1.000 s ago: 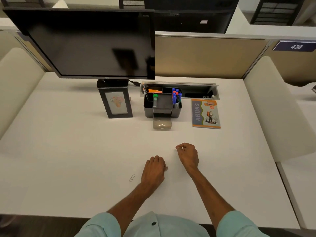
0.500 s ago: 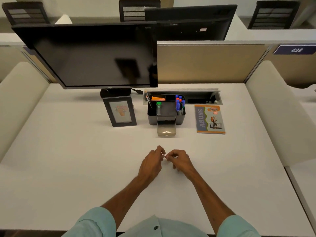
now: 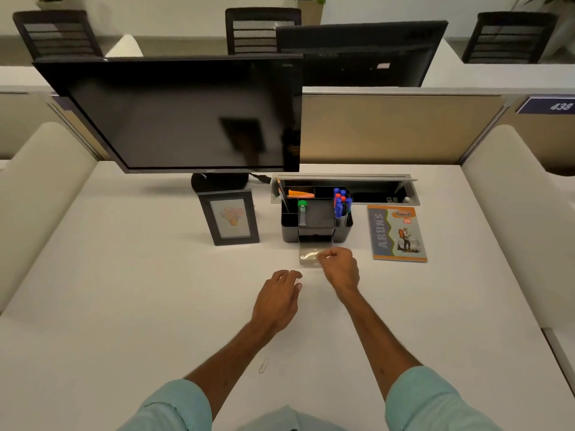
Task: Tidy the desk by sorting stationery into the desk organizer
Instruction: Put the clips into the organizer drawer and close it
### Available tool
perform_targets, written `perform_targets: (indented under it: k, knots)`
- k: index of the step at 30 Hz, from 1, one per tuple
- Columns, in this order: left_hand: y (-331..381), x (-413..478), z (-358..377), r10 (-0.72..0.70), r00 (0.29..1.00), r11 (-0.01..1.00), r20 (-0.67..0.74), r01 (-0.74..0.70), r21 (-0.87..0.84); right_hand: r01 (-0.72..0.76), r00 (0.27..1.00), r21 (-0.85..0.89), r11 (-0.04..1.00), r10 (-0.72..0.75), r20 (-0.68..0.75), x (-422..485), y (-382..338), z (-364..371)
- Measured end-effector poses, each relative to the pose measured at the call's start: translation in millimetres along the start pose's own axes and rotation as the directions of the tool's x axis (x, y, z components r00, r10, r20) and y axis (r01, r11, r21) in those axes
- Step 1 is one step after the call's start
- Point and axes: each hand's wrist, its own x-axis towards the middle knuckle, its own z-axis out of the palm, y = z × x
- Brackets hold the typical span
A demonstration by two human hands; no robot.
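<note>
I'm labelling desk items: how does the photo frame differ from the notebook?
The photo frame stands upright, left of the organizer; the notebook lies flat on its right. The frame has a dark border round a pale picture; the notebook's cover is colourful. Both are rectangular and rest on the desk.

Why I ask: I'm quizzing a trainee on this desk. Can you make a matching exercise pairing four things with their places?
Things
1. black picture frame
2. illustrated notebook with an orange border
3. wire paper clip
4. clear plastic drawer

Places
A. partly covered by the right hand
B. left of the black desk organizer
C. right of the organizer
D. on the white desk, nearest the person

Pairs: 1-B, 2-C, 3-D, 4-A.
</note>
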Motion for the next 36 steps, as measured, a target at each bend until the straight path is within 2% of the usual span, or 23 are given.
perform_targets:
  k: [4, 10, 15, 23, 27, 36]
  knots:
    - [-18.3, 0.3, -1.9, -0.021, 0.999, 0.999, 0.04, 0.02, 0.029, -0.04, 0.998, -0.028, 0.999, 0.039, -0.042, 12.5, -20.8, 18.8]
    - [-40.0, -5.3, 0.6, -0.016, 0.999, 0.998, 0.047, 0.013, 0.06, -0.088, 0.995, -0.177, 0.98, 0.078, -0.063, 17.1, -28.3, 34.1]
    - [-42.9, -7.9, 1.6, -0.019, 0.999, 0.998, 0.039, 0.016, 0.06, -0.017, 0.996, -0.215, 0.977, -0.001, -0.084, 11.8, -24.2, 32.3]
    - [-37.0, -25.9, -0.4, -0.026, 0.999, 0.998, 0.038, 0.024, 0.063, 0.077, 0.984, -0.16, 0.984, -0.102, -0.149, -20.1, -9.6, 18.2]
    - [-40.5, -51.1, -4.3, -0.055, 0.998, 0.995, 0.004, 0.055, 0.089, 0.132, 0.981, -0.188, 0.973, -0.156, -0.119, -41.7, 11.5, 18.3]
    - [-49.8, -129.6, 5.4, -0.191, 0.979, 0.975, -0.063, 0.197, 0.099, 0.192, 0.981, -0.24, 0.952, -0.182, 0.064, -85.5, 52.4, 31.1]
